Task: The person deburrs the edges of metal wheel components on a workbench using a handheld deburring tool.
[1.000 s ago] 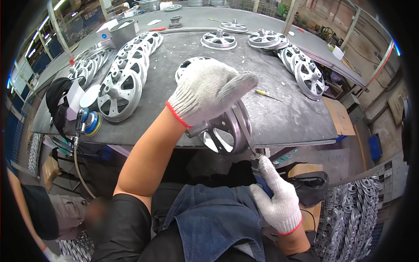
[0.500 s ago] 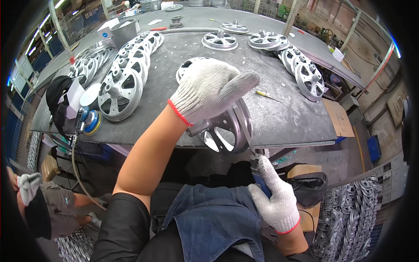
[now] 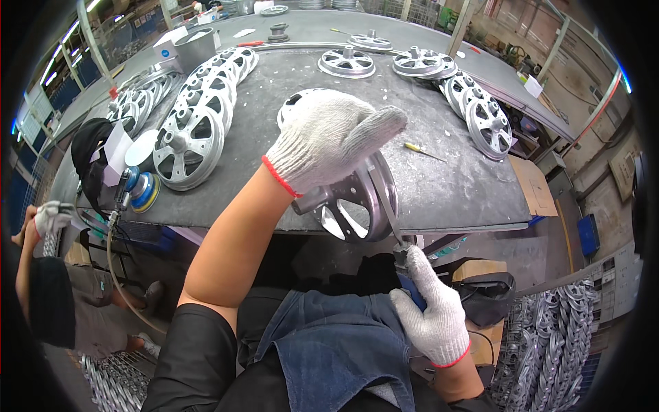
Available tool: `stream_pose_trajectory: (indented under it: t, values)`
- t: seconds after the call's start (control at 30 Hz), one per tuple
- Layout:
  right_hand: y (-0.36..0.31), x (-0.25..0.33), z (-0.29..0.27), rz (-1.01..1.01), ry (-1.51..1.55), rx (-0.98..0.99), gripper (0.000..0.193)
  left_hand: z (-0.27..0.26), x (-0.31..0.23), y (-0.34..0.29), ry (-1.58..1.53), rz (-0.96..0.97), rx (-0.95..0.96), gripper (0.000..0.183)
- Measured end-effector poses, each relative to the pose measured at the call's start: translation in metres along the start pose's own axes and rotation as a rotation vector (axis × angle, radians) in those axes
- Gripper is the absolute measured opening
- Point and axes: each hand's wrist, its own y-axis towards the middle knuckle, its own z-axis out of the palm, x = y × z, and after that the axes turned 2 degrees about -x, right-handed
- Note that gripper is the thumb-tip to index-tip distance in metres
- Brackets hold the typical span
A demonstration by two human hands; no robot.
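A metal spoked wheel (image 3: 376,221) is held on edge at the front edge of the table. My left hand (image 3: 336,141), in a white knit glove with a red cuff, is closed over its upper part, the fingers mostly hidden behind the palm. My right hand (image 3: 436,312), gloved the same way, is wrapped round the blue handle of a flat metal file (image 3: 386,206). The file's long blade slants up against the wheel's rim, its thumb-side end by my right thumb. Behind my left hand, another wheel (image 3: 292,106) lies partly hidden on the table.
Wheels lean in rows at left (image 3: 189,154) and right (image 3: 489,127) of the dark table (image 3: 274,199). A blue sander (image 3: 143,191) with a hose lies at left, a yellow-handled tool (image 3: 422,151) beyond the wheel. Another person (image 3: 89,295) stands at left; stacked metal parts (image 3: 549,343) stand lower right.
My hands, the wheel and the file have barely shifted. At the left, the other person's gloved hand has risen and now shows a dark object in it.
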Motion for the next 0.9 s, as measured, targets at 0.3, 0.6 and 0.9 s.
stream_pose_trajectory:
  t: [0.3, 0.6, 0.9]
  values:
    - [0.001, -0.002, -0.002, 0.000, -0.011, -0.013, 0.062, 0.003, 0.002, -0.004, -0.001, 0.053, -0.080, 0.043]
    - [0.002, 0.001, -0.006, 0.035, -0.001, -0.004, 0.063, 0.001, -0.005, 0.003, -0.089, -0.064, 0.042, 0.034]
    - [0.003, 0.000, -0.007, -0.004, -0.063, -0.020, 0.063, -0.007, -0.015, 0.011, -0.127, -0.153, 0.167, 0.032]
